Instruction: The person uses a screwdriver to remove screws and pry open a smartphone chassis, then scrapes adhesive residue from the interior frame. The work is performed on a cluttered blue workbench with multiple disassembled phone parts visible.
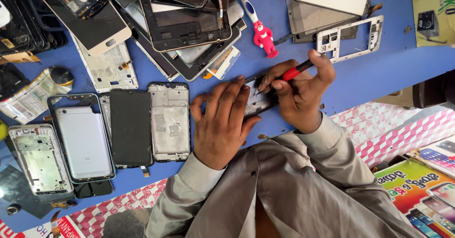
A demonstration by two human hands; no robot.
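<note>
Red-handled screwdriver (297,70) is pinched in the right hand (299,96), tip on the phone frame (258,100). Left hand (222,122) lies flat, fingers spread, pinning the frame near the blue table's (379,72) front edge (keep it pressed).

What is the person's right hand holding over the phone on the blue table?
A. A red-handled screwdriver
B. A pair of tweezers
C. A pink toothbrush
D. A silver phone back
A: the right hand grips a red-handled screwdriver, tip down on the dark phone that the left hand steadies on the blue table.
</note>
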